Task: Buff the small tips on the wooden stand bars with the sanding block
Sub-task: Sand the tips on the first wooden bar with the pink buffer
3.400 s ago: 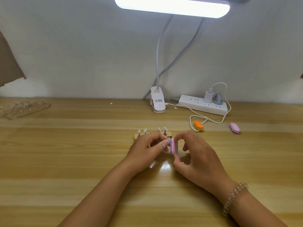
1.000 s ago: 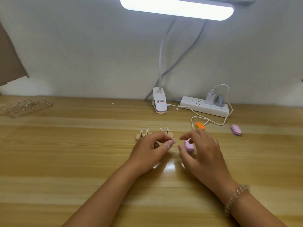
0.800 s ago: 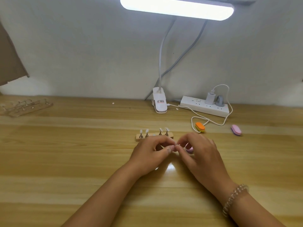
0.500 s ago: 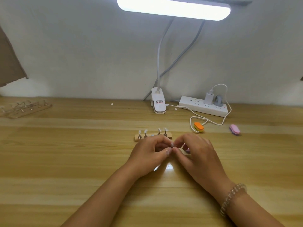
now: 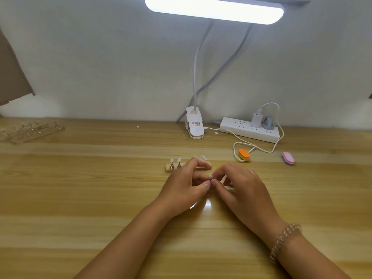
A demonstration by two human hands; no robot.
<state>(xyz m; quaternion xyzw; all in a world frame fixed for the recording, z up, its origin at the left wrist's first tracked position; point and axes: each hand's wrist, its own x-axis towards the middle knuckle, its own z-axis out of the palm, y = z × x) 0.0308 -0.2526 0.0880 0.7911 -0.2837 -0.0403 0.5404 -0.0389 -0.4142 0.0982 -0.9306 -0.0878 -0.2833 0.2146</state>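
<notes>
two bare hands meet low over the light brown wooden table (image 5: pixel 80 198), the left hand (image 5: pixel 184 187) and the right hand (image 5: pixel 244 190) each have the thumb and first finger squeezed together, and both pinch one tiny grey bit (image 5: pixel 211 179) between them; it is too small to tell what it is. a sliver of a pink sanding block (image 5: pixel 230 184) peeks out on the table under the right hand's fingers, with most of it hidden. just behind the left hand lies the short light wooden stand bar (image 5: pixel 168 168), and the left hand's fingers cover its middle. small white tips (image 5: pixel 179 159) stand up on little metal pegs on the bar, two at its left end and more at its right end. a clear bead bracelet (image 5: pixel 284 241) sits on the right wrist. farther back on the right lie an orange and yellow oval block (image 5: pixel 244 155) and a pink and purple oval block (image 5: pixel 288 158), well apart from each other. a white power strip (image 5: pixel 237 127) lies by the wall, and beside it is the white clip lamp base (image 5: pixel 194 125). the long bright lamp bar (image 5: pixel 213 9) glows up top. a clear plastic stand (image 5: pixel 30 131) lies far left
</notes>
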